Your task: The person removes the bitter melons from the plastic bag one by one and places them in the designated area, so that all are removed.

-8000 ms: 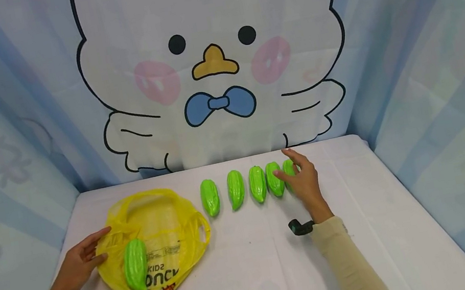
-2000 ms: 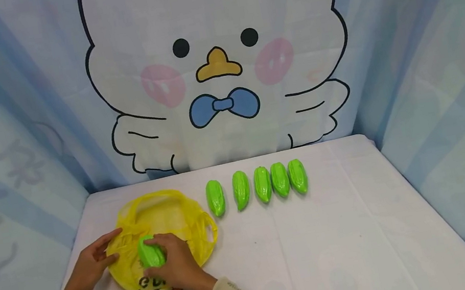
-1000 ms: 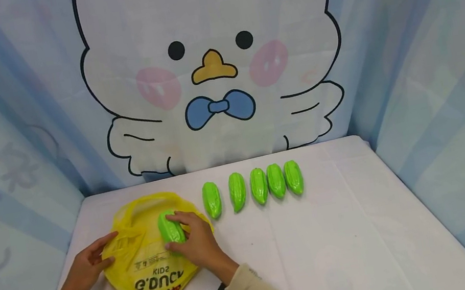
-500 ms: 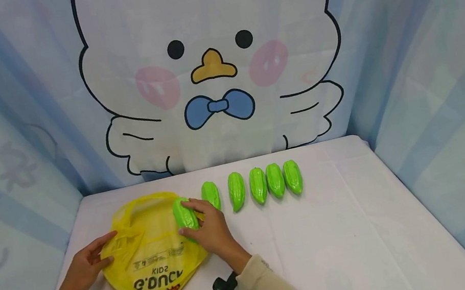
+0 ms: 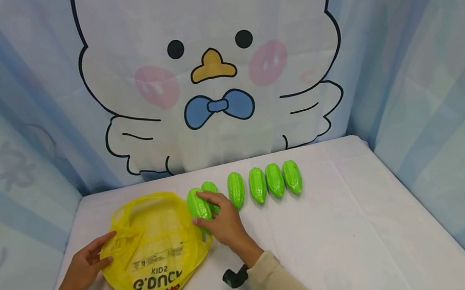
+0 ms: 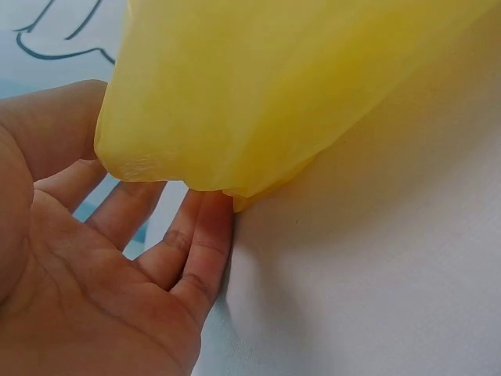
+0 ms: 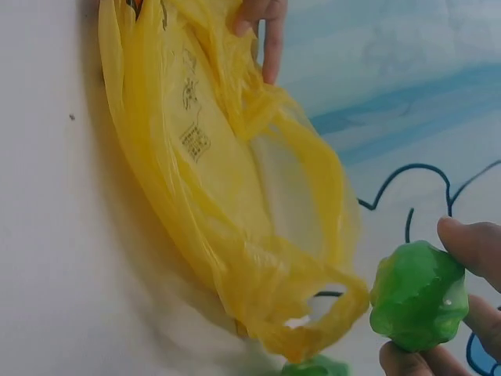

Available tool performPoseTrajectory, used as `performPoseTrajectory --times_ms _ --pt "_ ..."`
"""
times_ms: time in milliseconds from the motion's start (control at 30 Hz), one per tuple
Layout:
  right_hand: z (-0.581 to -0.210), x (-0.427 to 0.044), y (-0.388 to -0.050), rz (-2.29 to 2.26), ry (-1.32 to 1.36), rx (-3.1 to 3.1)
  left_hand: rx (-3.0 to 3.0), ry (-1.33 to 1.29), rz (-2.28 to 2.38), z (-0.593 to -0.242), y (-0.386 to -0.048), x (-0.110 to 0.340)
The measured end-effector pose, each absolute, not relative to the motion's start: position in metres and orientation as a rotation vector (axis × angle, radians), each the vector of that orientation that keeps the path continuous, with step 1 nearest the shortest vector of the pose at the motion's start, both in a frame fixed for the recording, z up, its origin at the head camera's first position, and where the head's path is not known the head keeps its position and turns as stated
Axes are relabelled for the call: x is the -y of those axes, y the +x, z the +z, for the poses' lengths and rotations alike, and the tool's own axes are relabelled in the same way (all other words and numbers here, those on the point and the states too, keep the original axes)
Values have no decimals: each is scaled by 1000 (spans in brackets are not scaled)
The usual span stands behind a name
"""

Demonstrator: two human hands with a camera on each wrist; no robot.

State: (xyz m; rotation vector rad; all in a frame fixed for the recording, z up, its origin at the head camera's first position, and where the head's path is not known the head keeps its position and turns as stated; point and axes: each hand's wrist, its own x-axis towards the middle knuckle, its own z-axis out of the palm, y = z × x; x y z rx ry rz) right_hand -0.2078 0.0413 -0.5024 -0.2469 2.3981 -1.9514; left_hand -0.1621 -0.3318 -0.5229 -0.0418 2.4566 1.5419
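My right hand (image 5: 226,221) grips a bumpy green toy bitter melon (image 5: 198,207) between thumb and fingers. In the head view it hangs at the right edge of the yellow plastic bag (image 5: 155,262), partly covering a second bitter melon (image 5: 210,188) behind it. The right wrist view shows the held bitter melon (image 7: 419,296) end-on, close to the bag's handle loop (image 7: 313,313). At the bag's left edge my left hand (image 5: 84,269) holds the thin plastic between thumb and fingers. In the left wrist view its fingertips pass behind the bag (image 6: 203,102).
Several more green bitter melons (image 5: 258,185) lie in a row along the back of the white-covered table (image 5: 347,239). Behind them hangs a curtain (image 5: 226,135) with a cartoon duck. Black wrist cameras (image 5: 235,277) jut from both sleeves.
Eight seconds ago the right hand was at the row's right end. It then grasped the bitter melon on the bag and carried it right and back. The left hand stays at the bag.
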Motion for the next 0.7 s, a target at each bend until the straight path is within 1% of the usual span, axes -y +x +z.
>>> performPoseTrajectory --times_ms 467,700 --pt "-504 -69 -215 -2036 -197 -2412 -2450 -58 1537 -524 -162 332" --pt "-502 -84 -219 -2075 -118 -2402 -2451 -62 1534 -522 -162 330"
